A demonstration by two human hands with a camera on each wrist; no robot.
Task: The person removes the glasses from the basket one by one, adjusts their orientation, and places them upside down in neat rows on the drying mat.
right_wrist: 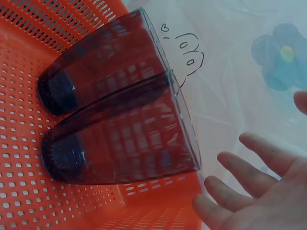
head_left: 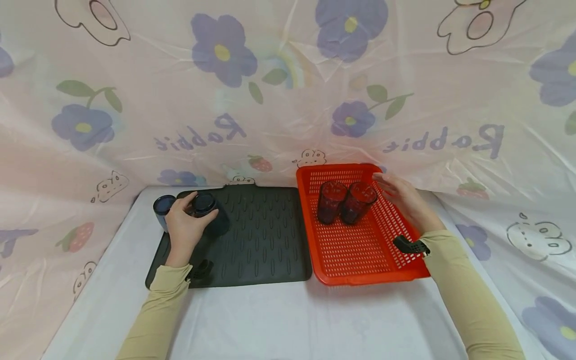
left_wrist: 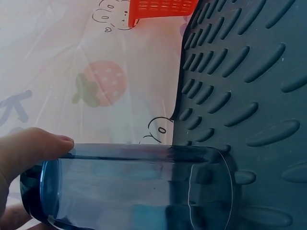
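Blue glass [left_wrist: 129,187]: stands at the back left part of the ridged mat, inverted, with its thick base up and its mouth toward the mat; contact between rim and mat cannot be confirmed.
Left hand [head_left: 183,225]: clamped on the blue glass; thumb on one side and fingers on the other, near the base end.
Second glass [head_left: 163,206]: at the mat's back left corner, just left of the left hand and partly hidden by it.
Ridged mat [head_left: 265,240]: dark, flat, with rows of raised elongated ribs; lies left of the red basket.
Red basket [head_left: 355,252]: perforated floor and walls; positioned along the mat's right side.
Basket glasses [right_wrist: 129,139]: two units, side by side toward the back of the red basket, mouths up, slightly tilted.
Right hand [head_left: 402,200]: holds nothing; fingers extended and apart, above the basket's right side, near the basket glasses.
Sleeves [head_left: 150,317]: yellow-green, on both arms.
Table cover [head_left: 252,325]: white, beneath mat and basket.
Backdrop [head_left: 288,120]: pale sheet behind the table, printed with purple flowers, rabbits, strawberries and mirrored "Rabbit" lettering.
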